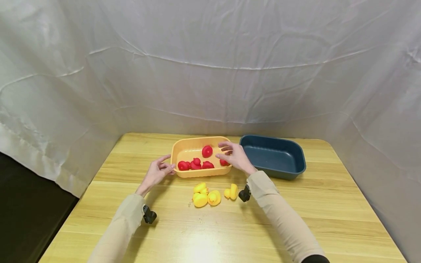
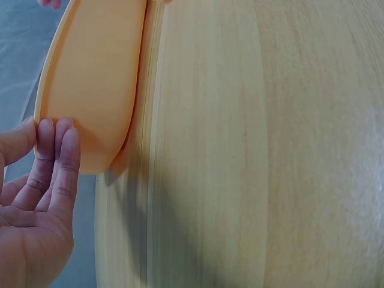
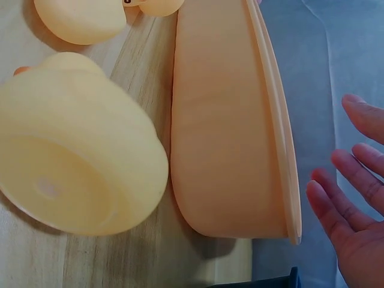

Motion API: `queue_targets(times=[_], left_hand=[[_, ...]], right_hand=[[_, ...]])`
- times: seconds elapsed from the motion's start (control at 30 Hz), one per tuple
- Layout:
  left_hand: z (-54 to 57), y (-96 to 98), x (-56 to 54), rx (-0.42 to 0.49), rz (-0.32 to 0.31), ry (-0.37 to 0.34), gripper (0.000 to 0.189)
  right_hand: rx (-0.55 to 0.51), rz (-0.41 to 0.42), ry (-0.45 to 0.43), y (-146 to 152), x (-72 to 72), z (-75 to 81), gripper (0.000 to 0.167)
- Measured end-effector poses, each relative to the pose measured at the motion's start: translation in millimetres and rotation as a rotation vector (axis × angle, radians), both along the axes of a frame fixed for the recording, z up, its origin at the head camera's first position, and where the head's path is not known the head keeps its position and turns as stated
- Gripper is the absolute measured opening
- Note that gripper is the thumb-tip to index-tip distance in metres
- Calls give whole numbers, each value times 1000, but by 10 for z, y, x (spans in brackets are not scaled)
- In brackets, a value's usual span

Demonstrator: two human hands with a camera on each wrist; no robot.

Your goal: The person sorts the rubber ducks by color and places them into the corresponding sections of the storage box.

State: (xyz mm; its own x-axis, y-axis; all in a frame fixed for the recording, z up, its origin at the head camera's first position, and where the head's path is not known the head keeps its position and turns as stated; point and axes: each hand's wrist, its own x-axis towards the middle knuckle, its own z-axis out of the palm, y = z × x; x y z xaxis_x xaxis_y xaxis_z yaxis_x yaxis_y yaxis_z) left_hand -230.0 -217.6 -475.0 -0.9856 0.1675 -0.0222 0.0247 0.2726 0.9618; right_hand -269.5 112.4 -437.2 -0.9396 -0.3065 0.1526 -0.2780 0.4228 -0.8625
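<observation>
An orange plastic bin (image 1: 198,174) holds several red rubber ducks (image 1: 207,151), some lying along its near wall. At its left end my left hand (image 1: 156,174) pinches the rim. In the left wrist view, the thumb is at the rim and the fingers (image 2: 65,174) lie against the outer wall. My right hand (image 1: 237,157) hovers over the bin's right end, fingers spread and holding nothing; it partly covers a red duck (image 1: 224,162) there. In the right wrist view, that hand (image 3: 360,222) stands apart from the bin's rim.
Several yellow rubber ducks (image 1: 214,198) lie on the wooden table (image 1: 164,233) in front of the orange bin, one of them (image 1: 233,191) near my right wrist. A dark blue bin (image 1: 279,173) stands just right of the orange one. A grey curtain (image 1: 210,91) hangs behind.
</observation>
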Motion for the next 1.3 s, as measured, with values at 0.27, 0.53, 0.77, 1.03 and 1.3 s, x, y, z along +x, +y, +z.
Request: queue_targets(times=[0.27, 0.53, 0.77, 1.03, 1.3], left_hand=[[-5, 0, -7, 3, -4, -2, 64], [-15, 3, -10, -5, 5, 3, 62], [-21, 8, 0, 13, 17, -1, 61], [-30, 46, 22, 42, 68, 12, 59], [-86, 93, 34, 103, 126, 30, 54]], right_hand=[[-6, -20, 8, 1, 4, 11, 44], [-22, -4, 31, 23, 19, 18, 44], [4, 11, 58, 119, 130, 75, 45], [8, 17, 76, 343, 219, 65, 44], [15, -8, 116, 600, 323, 21, 45]])
